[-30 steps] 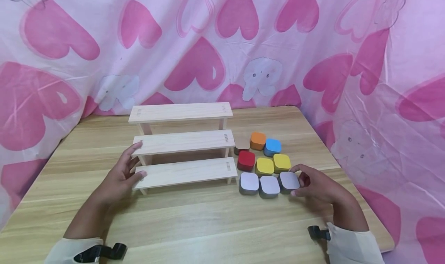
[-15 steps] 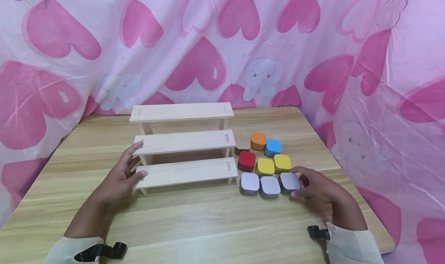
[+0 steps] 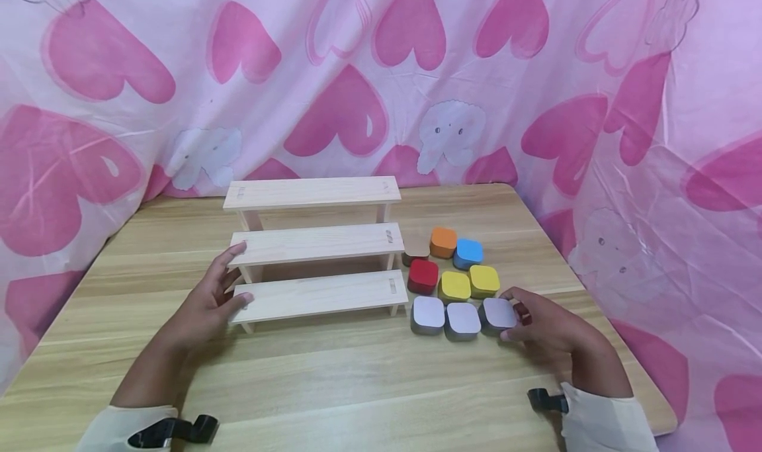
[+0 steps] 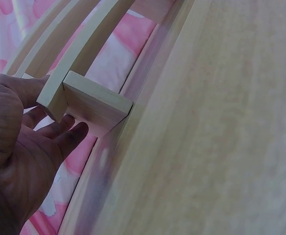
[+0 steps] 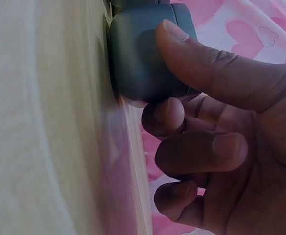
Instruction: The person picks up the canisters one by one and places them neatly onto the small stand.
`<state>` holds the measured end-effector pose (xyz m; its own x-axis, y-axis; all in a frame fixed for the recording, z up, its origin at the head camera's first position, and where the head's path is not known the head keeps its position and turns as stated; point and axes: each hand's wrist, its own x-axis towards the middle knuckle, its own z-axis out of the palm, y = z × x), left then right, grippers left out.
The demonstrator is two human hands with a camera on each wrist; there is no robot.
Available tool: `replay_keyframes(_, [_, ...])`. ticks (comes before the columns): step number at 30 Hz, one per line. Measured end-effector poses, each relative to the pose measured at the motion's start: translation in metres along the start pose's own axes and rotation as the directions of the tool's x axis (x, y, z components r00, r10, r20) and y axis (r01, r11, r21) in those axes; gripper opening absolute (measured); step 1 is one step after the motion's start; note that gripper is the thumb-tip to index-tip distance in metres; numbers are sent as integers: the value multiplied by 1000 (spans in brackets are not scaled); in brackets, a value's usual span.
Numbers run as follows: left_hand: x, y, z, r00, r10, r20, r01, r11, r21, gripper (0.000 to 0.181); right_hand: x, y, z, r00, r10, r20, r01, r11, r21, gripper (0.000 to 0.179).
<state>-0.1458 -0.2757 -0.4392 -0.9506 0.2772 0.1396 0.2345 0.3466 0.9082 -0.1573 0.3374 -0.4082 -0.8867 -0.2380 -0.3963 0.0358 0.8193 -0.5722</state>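
A three-tier wooden display stand point(image 3: 321, 296) with pale boards stands left of centre on the table. My left hand point(image 3: 205, 306) holds its left end, thumb on the lowest board and index finger at the middle one. In the left wrist view, fingertips point(image 4: 74, 137) curl beside the board end and leg. Right of the stand, my right hand point(image 3: 548, 319) pinches a grey rounded-square tin point(image 3: 497, 314) between thumb and fingers. The right wrist view shows its dark side point(image 5: 138, 58) and a lid seam, with the base at the table surface.
Beside the held tin sit two more grey tins point(image 3: 462, 319). Behind them are two yellow tins point(image 3: 455, 285), a red one point(image 3: 423, 276), a blue one point(image 3: 468, 253), an orange one point(image 3: 443, 241) and a brown one point(image 3: 416, 251). A pink heart-print cloth point(image 3: 333, 114) hangs behind the table point(image 3: 333, 386).
The pinched grey tin has shifted slightly to the right with my right hand. My left hand and the stand keep their places.
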Motion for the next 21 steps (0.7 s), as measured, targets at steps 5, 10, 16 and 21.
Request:
replay_keyframes(5, [-1, 2, 0, 1000, -11, 3, 11, 1000, -2, 96, -5, -2, -1, 1000, 22, -21, -23, 1000, -17, 64])
replay_keyframes(10, [-2, 3, -1, 1000, -26, 10, 26, 1000, -8, 96, -13, -6, -2, 998, 30, -55, -32, 999, -41, 61])
replay_keyframes(16, [-2, 4, -2, 999, -38, 13, 38, 999, -8, 96, -18, -9, -3, 994, 0, -105, -1, 1000, -11, 57])
replay_keyframes(21, [-1, 2, -1, 1000, -26, 12, 26, 1000, -10, 96, -20, -10, -5, 991, -26, -130, 33, 998, 51, 56])
